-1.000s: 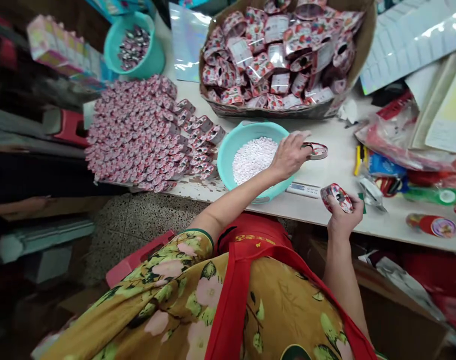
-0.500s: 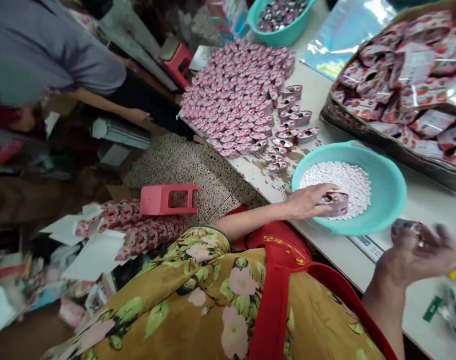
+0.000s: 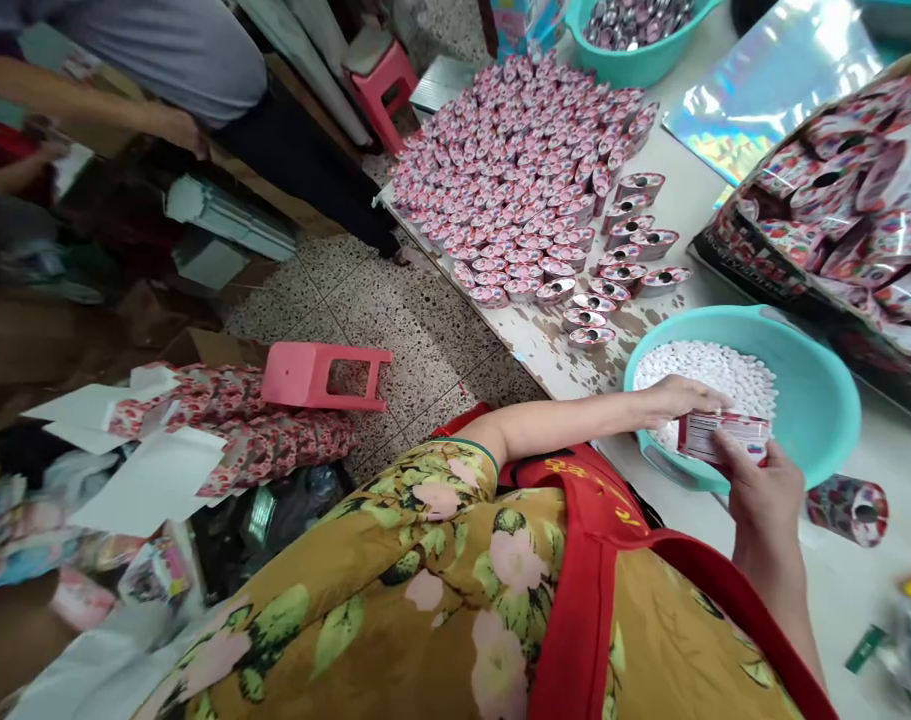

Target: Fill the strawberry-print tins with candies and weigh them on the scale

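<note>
Over the near side of a turquoise basin, a small printed candy box is held between my two hands. My left hand is closed at its upper left end, with the fingertips partly hidden behind it. My right hand grips the box from the right, thumb across its printed face. Small white candies cover the left part of the basin's bottom. A similar box with a round dark hole in its end lies on its side, right of my right hand.
Many small pink-topped boxes stand packed on the white table. A carton of printed boxes sits at right, near a shiny film bag. Another basin holds metallic pieces. A pink stool and a person are at left.
My right hand has come left, away from the box lying on the table, onto the box at my left hand. That box now shows its flat printed side. The view has shifted.
</note>
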`<state>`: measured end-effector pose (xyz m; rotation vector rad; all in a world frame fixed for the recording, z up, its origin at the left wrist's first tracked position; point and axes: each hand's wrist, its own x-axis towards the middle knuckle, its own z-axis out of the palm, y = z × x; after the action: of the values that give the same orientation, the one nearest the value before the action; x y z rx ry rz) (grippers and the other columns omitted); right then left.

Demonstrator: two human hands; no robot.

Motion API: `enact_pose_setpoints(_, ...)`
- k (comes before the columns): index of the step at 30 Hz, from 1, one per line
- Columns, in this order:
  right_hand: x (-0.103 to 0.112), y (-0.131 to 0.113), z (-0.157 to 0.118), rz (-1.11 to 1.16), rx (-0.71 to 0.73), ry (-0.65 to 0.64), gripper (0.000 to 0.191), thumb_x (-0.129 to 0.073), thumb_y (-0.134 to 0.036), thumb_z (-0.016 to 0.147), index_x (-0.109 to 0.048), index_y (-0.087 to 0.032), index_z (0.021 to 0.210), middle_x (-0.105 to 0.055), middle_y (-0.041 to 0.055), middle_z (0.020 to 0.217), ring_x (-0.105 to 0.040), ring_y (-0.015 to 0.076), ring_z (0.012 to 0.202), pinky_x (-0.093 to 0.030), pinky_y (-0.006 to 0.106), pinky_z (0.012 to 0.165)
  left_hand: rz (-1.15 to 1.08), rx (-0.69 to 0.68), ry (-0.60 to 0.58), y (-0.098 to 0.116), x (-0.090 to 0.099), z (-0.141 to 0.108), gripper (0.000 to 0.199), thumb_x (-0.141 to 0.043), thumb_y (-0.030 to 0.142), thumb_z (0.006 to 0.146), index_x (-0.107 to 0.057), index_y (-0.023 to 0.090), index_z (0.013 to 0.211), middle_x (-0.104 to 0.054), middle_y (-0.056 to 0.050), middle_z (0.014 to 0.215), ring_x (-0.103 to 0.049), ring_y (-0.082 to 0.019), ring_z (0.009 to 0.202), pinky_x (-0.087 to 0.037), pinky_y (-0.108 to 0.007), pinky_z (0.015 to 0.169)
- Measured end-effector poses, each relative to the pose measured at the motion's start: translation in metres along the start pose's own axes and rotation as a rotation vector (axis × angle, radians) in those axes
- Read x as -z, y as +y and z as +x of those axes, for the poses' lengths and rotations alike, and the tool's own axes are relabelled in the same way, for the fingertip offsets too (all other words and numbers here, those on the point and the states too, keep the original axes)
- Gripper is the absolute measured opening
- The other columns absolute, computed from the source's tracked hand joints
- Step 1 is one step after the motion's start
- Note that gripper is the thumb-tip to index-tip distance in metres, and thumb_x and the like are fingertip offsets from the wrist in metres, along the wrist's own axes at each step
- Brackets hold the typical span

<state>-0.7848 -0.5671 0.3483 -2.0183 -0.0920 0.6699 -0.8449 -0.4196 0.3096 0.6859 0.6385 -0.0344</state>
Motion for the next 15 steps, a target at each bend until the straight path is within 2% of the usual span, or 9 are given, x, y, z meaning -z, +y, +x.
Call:
enact_pose_setpoints(3, 0.002, 0.005, -0.005, 0.077, -0.028, 0.019, 0.061, -0.091, -0.045, 0.042, -0.076, -0.016, 0.093, -0.067, -0.0013, 0.077, -0.055, 0.0083, 0.060, -0.055, 0.020, 0.058, 0.144, -0.024, -0.122, 0.002, 0.006, -0.004, 0.012, -0.066, 0.013, 0.073, -0.071, 0.010, 0.084, -0.067, 0.000, 0.078, -0.058, -0.011, 0.075, -0.050, -0.033, 0.092)
enact_pose_setpoints(7, 0.010, 0.003, -0.010, 0.078, 0.022, 0.072, 0.056, -0.092, -0.041, 0.043, -0.077, -0.015, 0.091, -0.066, -0.0013, 0.075, -0.052, 0.0063, 0.058, -0.053, 0.017, 0.053, 0.421, -0.120, -0.218, 0.019, 0.003, -0.004, 0.011, -0.069, 0.013, 0.073, -0.071, 0.010, 0.083, -0.066, 0.000, 0.074, -0.060, -0.012, 0.072, -0.053, -0.030, 0.081)
enact_pose_setpoints(9, 0.012, 0.002, -0.011, 0.217, 0.035, 0.066, 0.058, -0.092, -0.038, 0.038, -0.075, -0.016, 0.089, -0.067, -0.0001, 0.079, -0.057, 0.0095, 0.061, -0.060, 0.026, 0.062, 0.497, -0.168, -0.168, 0.023, -0.005, 0.005, 0.012, -0.068, 0.012, 0.077, -0.071, 0.010, 0.088, -0.065, -0.001, 0.074, -0.061, -0.012, 0.071, -0.054, -0.030, 0.079)
enact_pose_setpoints(11, 0.013, 0.002, -0.012, 0.346, 0.075, 0.035, 0.056, -0.090, -0.036, 0.034, -0.074, -0.019, 0.085, -0.070, 0.0025, 0.085, -0.068, 0.0195, 0.074, -0.063, 0.045, 0.082, 0.486, -0.165, -0.084, 0.020, -0.012, 0.017, 0.013, -0.061, 0.012, 0.084, -0.069, 0.011, 0.094, -0.066, -0.003, 0.078, -0.064, -0.012, 0.071, -0.056, -0.028, 0.076)
enact_pose_setpoints(13, 0.014, 0.002, -0.018, 0.345, 0.168, -0.006, 0.051, -0.087, -0.035, 0.036, -0.074, -0.027, 0.085, -0.074, 0.0063, 0.099, -0.072, 0.0344, 0.101, -0.053, 0.062, 0.099, 0.507, -0.140, -0.042, 0.012, -0.016, 0.028, 0.017, -0.053, 0.009, 0.089, -0.068, 0.014, 0.094, -0.069, -0.006, 0.081, -0.068, -0.015, 0.073, -0.058, -0.028, 0.075)
enact_pose_setpoints(14, 0.015, 0.000, -0.022, 0.311, 0.217, -0.034, 0.048, -0.085, -0.036, 0.041, -0.075, -0.033, 0.087, -0.075, 0.0074, 0.110, -0.068, 0.0395, 0.116, -0.049, 0.065, 0.101, 0.569, -0.138, -0.024, 0.007, -0.015, 0.031, 0.018, -0.053, 0.008, 0.089, -0.069, 0.016, 0.090, -0.070, -0.006, 0.081, -0.070, -0.017, 0.075, -0.059, -0.029, 0.076)
enact_pose_setpoints(15, 0.017, -0.002, -0.027, 0.268, 0.254, -0.058, 0.045, -0.082, -0.039, 0.045, -0.076, -0.039, 0.090, -0.073, 0.0071, 0.121, -0.061, 0.0418, 0.127, -0.048, 0.067, 0.099, 0.652, -0.167, 0.054, 0.002, -0.013, 0.032, 0.018, -0.057, 0.007, 0.086, -0.070, 0.019, 0.083, -0.070, -0.005, 0.079, -0.072, -0.019, 0.077, -0.059, -0.029, 0.077)
